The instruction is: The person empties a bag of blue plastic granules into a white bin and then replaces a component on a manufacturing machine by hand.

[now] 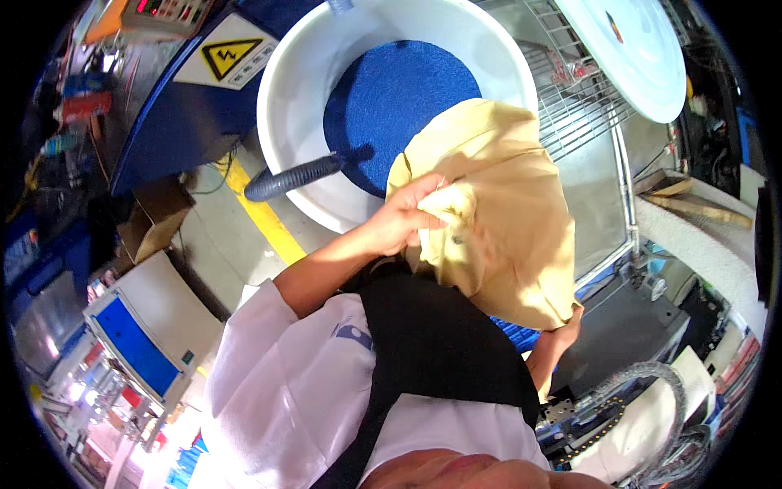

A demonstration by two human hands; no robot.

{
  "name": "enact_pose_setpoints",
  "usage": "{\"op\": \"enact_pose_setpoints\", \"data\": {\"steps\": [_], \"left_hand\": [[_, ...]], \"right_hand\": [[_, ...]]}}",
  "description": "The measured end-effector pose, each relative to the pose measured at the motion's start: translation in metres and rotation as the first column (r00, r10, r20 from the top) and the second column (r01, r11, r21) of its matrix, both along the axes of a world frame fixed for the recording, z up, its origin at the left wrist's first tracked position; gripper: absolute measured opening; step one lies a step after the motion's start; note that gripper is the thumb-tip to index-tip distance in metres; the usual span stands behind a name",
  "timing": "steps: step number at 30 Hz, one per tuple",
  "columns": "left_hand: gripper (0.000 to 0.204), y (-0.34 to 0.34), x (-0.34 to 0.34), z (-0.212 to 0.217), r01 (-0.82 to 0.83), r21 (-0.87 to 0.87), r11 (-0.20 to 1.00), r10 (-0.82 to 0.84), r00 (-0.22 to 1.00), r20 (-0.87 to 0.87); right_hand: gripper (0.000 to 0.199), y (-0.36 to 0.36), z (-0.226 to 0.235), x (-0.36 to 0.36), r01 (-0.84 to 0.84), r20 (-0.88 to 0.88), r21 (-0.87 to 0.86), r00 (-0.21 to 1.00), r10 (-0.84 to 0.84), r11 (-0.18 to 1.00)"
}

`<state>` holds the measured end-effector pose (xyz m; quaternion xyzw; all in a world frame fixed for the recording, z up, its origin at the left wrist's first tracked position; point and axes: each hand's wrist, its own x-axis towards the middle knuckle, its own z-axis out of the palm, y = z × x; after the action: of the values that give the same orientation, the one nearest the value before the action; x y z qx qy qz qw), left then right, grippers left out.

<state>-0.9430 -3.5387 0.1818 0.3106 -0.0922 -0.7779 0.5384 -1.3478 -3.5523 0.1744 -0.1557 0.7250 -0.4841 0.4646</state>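
A tan sack, creased and bulky, is held up in front of my body, overlapping the near right rim of a large white round tub. My left hand pinches the gathered edge of the sack, thumb and fingers closed on it. Lower down on the right, my right hand grips the sack's bottom corner, its fingers partly hidden. Inside the tub lies blue granular material. The sack's contents cannot be seen.
A dark ribbed hose reaches over the tub's left rim. On the right, a white lid leans by a wire rack. A blue machine panel with a warning sign stands left. A white-and-blue cabinet is lower left.
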Motion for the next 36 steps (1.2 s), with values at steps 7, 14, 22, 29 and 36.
{"op": "enact_pose_setpoints", "data": {"steps": [7,14,22,29,36], "left_hand": [[0.044,0.027,0.065,0.094,-0.526,-0.315,0.790,0.584,0.801,0.127],[0.028,0.112,0.085,0.083,-0.731,-0.371,0.573,0.818,0.485,0.309],[0.019,0.119,0.082,0.113,-0.773,-0.503,0.385,0.915,0.248,0.319],[0.042,0.067,0.070,0.210,-0.622,-0.678,0.392,0.915,0.189,0.355],[0.024,0.070,0.067,0.219,-0.513,-0.710,0.482,0.769,-0.140,0.624]], "right_hand": [[0.015,-0.097,0.148,0.145,-0.445,0.030,-0.477,0.854,0.520,0.758],[0.020,-0.112,0.178,0.249,-0.726,0.059,-0.637,0.290,0.955,0.259],[0.016,-0.167,0.214,0.272,-0.751,-0.521,-0.658,0.497,0.694,0.045],[0.027,-0.239,0.270,0.254,-0.842,-0.840,-0.527,0.497,0.216,-0.112],[0.032,-0.359,0.288,0.225,-0.833,-0.792,-0.539,0.451,0.412,-0.123]]}}
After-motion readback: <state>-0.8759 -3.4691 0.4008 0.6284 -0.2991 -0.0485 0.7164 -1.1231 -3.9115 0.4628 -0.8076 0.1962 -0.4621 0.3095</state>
